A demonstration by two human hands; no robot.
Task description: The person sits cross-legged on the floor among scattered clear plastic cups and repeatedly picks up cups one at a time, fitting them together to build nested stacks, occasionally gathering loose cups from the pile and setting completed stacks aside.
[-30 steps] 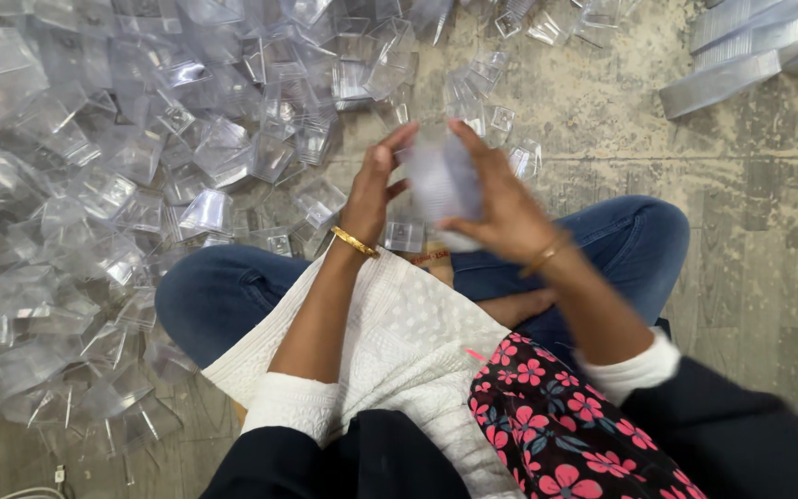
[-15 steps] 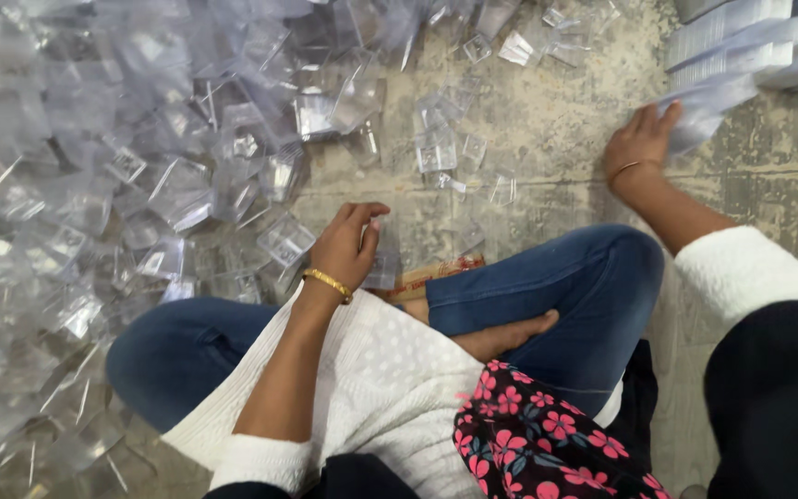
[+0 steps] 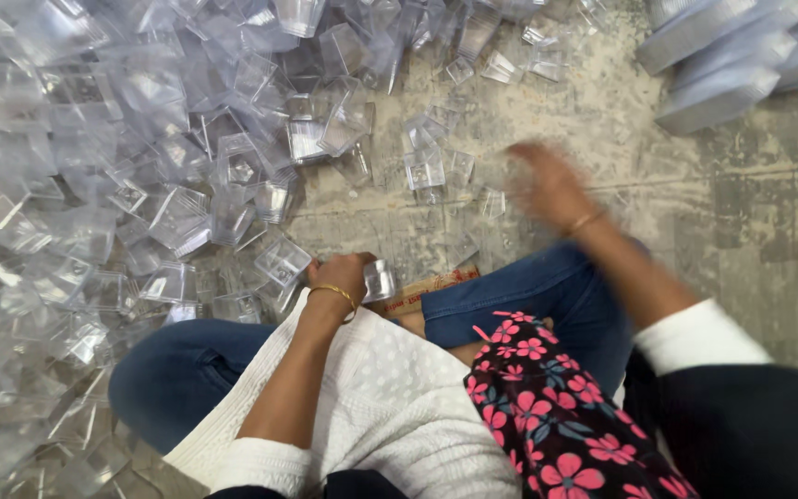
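Sprawling heap of clear plastic cups (image 3: 94,185) across the concrete floor (image 3: 602,166), stacked cup sleeves (image 3: 713,55) top right, blurred right hand (image 3: 547,185) over the floor, fingers' state unclear, left hand (image 3: 339,277) curled around one clear cup (image 3: 379,279) by the knee

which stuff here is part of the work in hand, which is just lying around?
In hand:
- left hand gripping a clear plastic cup
- right hand, blurred, above loose cups
- big heap of clear cups
- stacked cups, top right

Lying about:
- brown strip by the knee
- floral cloth on the lap
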